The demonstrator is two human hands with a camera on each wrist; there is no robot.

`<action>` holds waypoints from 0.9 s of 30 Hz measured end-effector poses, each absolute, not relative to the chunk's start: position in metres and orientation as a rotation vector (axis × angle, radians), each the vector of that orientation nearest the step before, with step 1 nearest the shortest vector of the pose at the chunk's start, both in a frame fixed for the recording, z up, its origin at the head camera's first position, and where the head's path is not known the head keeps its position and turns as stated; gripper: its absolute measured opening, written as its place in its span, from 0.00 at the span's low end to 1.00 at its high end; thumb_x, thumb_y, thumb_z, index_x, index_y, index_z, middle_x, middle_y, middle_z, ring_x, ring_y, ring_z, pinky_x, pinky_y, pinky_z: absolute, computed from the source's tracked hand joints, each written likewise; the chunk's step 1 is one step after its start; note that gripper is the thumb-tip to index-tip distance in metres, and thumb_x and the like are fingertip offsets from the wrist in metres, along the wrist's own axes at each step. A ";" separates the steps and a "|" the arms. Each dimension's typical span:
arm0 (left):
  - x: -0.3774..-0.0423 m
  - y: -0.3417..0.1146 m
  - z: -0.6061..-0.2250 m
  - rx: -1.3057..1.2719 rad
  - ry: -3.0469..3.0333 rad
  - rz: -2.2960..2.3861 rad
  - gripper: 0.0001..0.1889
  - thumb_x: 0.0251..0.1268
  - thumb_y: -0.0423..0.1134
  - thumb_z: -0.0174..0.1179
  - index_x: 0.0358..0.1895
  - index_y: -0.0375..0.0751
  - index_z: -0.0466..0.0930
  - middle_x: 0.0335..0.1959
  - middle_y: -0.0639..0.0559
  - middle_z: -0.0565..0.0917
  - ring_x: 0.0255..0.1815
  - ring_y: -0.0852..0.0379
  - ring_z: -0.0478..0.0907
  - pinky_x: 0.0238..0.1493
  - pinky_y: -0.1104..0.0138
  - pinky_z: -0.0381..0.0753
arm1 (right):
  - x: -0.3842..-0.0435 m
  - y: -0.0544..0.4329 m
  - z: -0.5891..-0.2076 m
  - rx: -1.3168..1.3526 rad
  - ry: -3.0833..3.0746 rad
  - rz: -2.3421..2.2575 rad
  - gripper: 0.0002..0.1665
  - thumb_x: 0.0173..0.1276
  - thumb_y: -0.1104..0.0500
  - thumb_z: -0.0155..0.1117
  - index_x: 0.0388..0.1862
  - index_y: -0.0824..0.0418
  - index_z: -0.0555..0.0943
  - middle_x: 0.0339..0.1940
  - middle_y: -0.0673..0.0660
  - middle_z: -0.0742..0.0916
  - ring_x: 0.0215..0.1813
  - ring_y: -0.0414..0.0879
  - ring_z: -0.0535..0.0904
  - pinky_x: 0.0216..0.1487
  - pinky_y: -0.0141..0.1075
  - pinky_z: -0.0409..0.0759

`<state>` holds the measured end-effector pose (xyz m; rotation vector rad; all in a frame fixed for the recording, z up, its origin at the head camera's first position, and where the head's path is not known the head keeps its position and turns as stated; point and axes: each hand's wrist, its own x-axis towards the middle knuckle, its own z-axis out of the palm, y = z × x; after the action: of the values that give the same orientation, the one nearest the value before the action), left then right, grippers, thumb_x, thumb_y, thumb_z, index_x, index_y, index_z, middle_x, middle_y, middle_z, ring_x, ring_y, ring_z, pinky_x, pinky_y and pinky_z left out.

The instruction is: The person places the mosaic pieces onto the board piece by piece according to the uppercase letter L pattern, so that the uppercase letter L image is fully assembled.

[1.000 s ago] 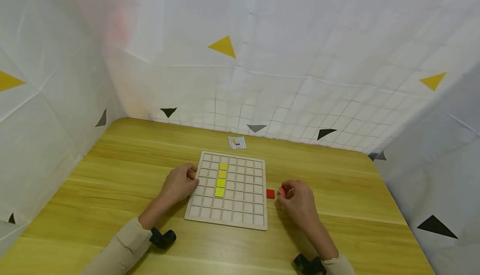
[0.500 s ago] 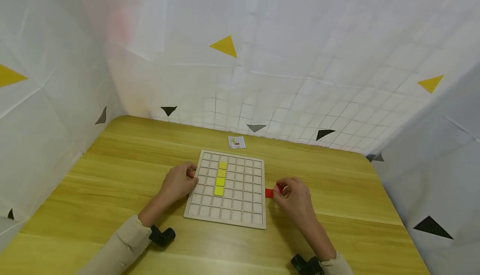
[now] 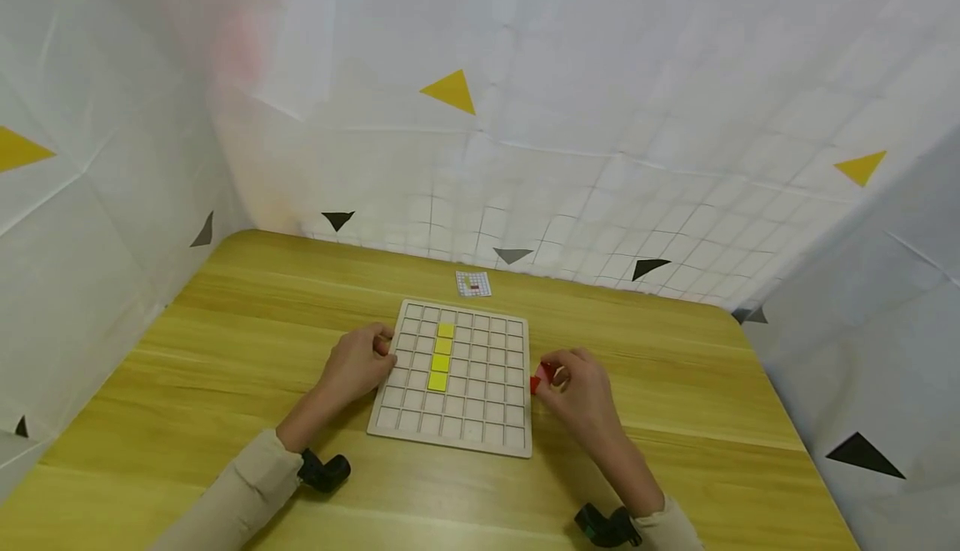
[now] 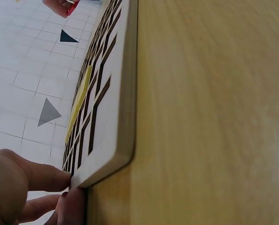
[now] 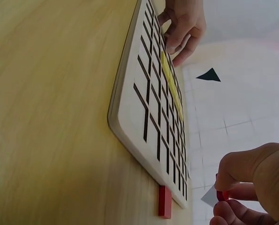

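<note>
A pale wooden grid board (image 3: pixel 476 393) lies on the table, with a column of yellow square tiles (image 3: pixel 440 363) set in its cells. My left hand (image 3: pixel 356 363) grips the board's left edge; thumb and fingers meet that edge in the left wrist view. Between the thumb and fingers of my right hand (image 3: pixel 581 388) is a small red tile (image 5: pixel 220 194), pinched and raised above the table just off the board's right side. A second red tile (image 5: pixel 165 201) lies on the table against the board's edge, partly covered by the right fingertips in the head view.
Behind the board, a small printed card (image 3: pixel 473 284) shows a grid with yellow and red marks. White sheeting (image 3: pixel 600 76) with coloured triangles encloses the table's back and sides. A black wrist camera (image 3: pixel 324 473) is strapped to each arm.
My right hand has moved left with the red tile, from beside the second red tile to over it. The left hand stays on the board's edge.
</note>
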<state>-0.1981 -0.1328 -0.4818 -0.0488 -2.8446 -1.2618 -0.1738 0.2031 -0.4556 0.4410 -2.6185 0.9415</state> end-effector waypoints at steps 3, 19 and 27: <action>-0.199 -0.133 -0.482 -0.045 -2.847 -1.259 0.19 0.61 0.33 0.66 0.55 0.33 0.81 0.35 0.49 0.82 0.35 0.52 0.78 0.36 0.57 0.77 | -0.174 0.200 -0.456 0.465 -2.611 0.943 0.13 0.53 0.69 0.75 0.38 0.64 0.86 0.36 0.55 0.82 0.30 0.47 0.80 0.30 0.35 0.79; -0.199 -0.133 -0.483 -0.028 -2.849 -1.280 0.18 0.62 0.33 0.65 0.56 0.34 0.81 0.35 0.50 0.82 0.34 0.52 0.77 0.35 0.58 0.76 | -0.176 0.184 -0.457 0.532 -2.628 0.974 0.15 0.51 0.70 0.75 0.40 0.63 0.86 0.34 0.54 0.80 0.29 0.48 0.77 0.28 0.33 0.76; -0.199 -0.133 -0.482 -0.034 -2.843 -1.289 0.19 0.61 0.33 0.65 0.56 0.34 0.80 0.36 0.50 0.82 0.35 0.52 0.78 0.36 0.58 0.77 | -0.176 0.174 -0.457 0.556 -2.650 0.986 0.16 0.51 0.70 0.74 0.41 0.64 0.87 0.35 0.53 0.81 0.29 0.50 0.77 0.27 0.33 0.74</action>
<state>-0.1986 -0.1331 -0.4825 -0.0340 -2.8432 -1.2893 -0.1760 0.1736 -0.4571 0.5560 -2.6502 0.9862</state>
